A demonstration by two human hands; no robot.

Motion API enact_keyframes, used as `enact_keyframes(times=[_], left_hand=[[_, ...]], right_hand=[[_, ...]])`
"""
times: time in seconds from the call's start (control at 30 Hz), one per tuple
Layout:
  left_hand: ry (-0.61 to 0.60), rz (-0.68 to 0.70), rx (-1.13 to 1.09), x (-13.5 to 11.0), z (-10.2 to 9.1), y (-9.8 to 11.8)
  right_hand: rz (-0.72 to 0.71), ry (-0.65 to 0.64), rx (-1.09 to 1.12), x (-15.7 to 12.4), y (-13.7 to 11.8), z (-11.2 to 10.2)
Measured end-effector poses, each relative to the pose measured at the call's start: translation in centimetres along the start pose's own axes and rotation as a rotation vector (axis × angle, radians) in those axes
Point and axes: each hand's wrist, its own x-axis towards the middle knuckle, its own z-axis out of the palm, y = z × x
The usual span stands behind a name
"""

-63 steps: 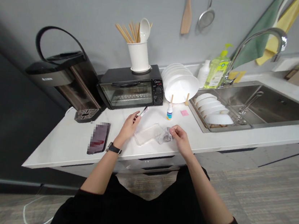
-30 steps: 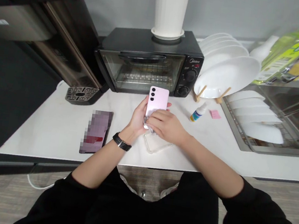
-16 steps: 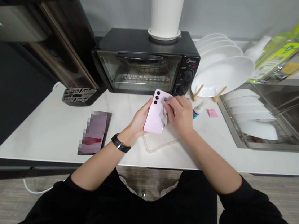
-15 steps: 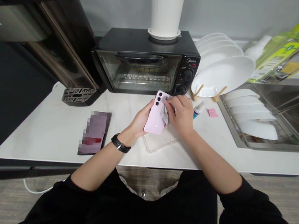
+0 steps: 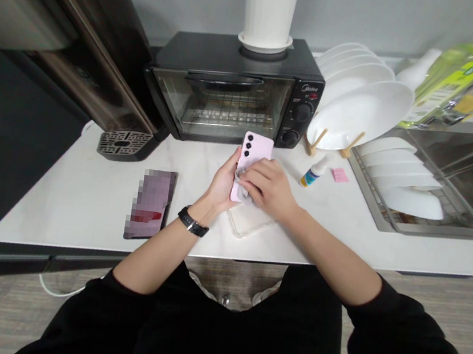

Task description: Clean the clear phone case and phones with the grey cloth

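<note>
Right now your left hand (image 5: 222,184) is clamped around a pink phone (image 5: 252,155), its 3 camera lenses pointing away from you. Your right hand (image 5: 268,188) is pressed closed over a grey cloth (image 5: 241,182) against the phone's back. Just below the grip, a clear phone case (image 5: 248,223) lies on the white counter (image 5: 62,224). To the right stand a small white bottle (image 5: 314,174) and a pink sticky note (image 5: 340,175); to the left lies a pixelated phone (image 5: 150,204).

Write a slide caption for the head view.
Left hand holds a pink phone; right hand wipes it with a cloth.
</note>
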Motion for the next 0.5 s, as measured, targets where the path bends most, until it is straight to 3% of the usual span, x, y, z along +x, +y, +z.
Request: enact_keyframes(times=[0.1, 0.2, 0.5], left_hand=[[0.01, 0.101, -0.031, 0.2, -0.4, 0.4], [0.041, 0.206, -0.069, 0.4, -0.8, 0.6], [0.009, 0.019, -0.219, 0.4, -0.3, 0.0]], right_hand=[[-0.119, -0.085, -0.005, -0.2, 0.0, 0.2], [-0.142, -0.074, -0.048, -0.3, 0.6, 0.0], [0.187, 0.14, -0.233, -0.3, 2.3, -1.1]])
